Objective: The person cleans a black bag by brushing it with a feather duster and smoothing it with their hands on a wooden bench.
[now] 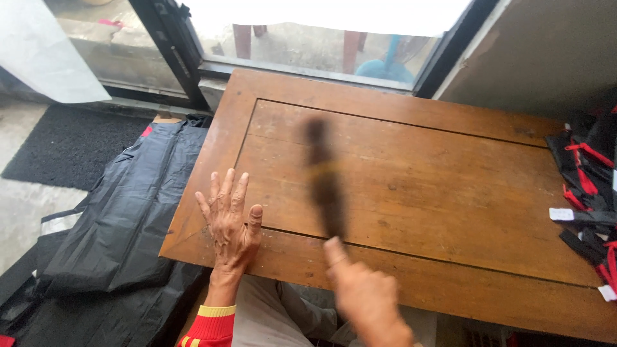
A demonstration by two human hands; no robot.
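My right hand [367, 301] is clenched around the near end of a dark hand brush [324, 177], thumb lying up along the handle. The brush is blurred, so I cannot make out its bristles cleanly, but it reaches away from my fist across the middle of the wooden table [450, 193], with a yellowish band about halfway along it. It looks long and narrow, and I judge it light and fairly stiff in the handle, with a softer far end. The place to hold it is where I have it, at the bare near end behind the band, where the grip stays firm and the head is free. Whether the head touches the wood or hangs just above it, I cannot tell.

My left hand [228, 218] holds nothing. It lies flat, palm down, fingers spread, on the near left corner of the table, well to the left of the brush. The cuff below it is red and yellow.

Further left of that hand, off the table edge, black plastic sheeting [138, 205] lies crumpled on the floor, with a dark mat [64, 144] beyond it. Far to the right of my right hand, at the table's edge, lies a heap of black fabric with red straps [588, 186]. Beyond the brush tip is a window with a dark frame [173, 48].
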